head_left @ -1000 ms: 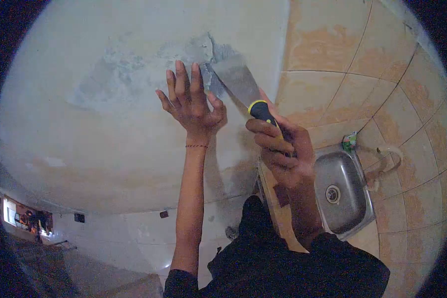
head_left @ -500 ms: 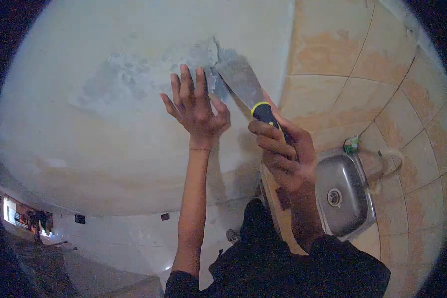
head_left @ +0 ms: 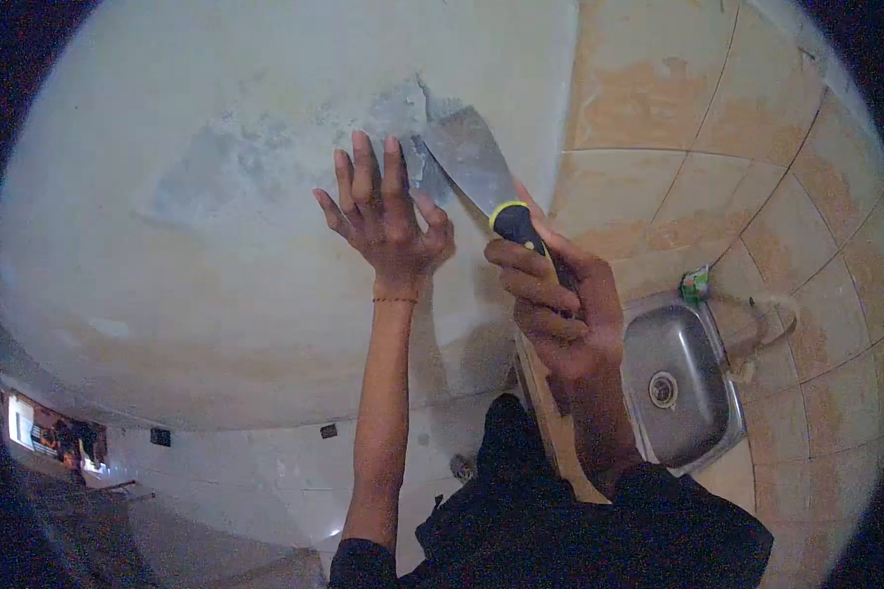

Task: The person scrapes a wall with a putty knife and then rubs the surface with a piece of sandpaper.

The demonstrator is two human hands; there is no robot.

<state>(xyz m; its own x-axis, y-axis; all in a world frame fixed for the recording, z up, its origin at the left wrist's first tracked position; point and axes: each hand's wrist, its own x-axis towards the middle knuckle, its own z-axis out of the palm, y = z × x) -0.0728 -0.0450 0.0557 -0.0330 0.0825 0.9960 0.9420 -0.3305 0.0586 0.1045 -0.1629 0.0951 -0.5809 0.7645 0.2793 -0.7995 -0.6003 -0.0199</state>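
Note:
My right hand [head_left: 565, 299] is wrapped round the dark, yellow-trimmed handle of a putty knife [head_left: 476, 162]. The wide metal blade points up and left, its edge against a pale painted surface [head_left: 295, 285]. Beside the blade is a grey patch [head_left: 393, 108] where paint has come away, with a ragged, lifted flake along its edge. My left hand [head_left: 388, 221] lies spread on the surface just left of the blade, fingers stretched out and apart. Another rough grey-blue patch [head_left: 221, 167] spreads further left.
A steel sink [head_left: 692, 383] with a drain sits at the lower right, a small green and white packet [head_left: 694, 284] at its far rim. Stained beige tiles [head_left: 648, 108] line the right side. A bright window [head_left: 20, 422] shows at the lower left.
The putty knife and my right hand have shifted slightly left. My left hand stays spread in nearly the same place.

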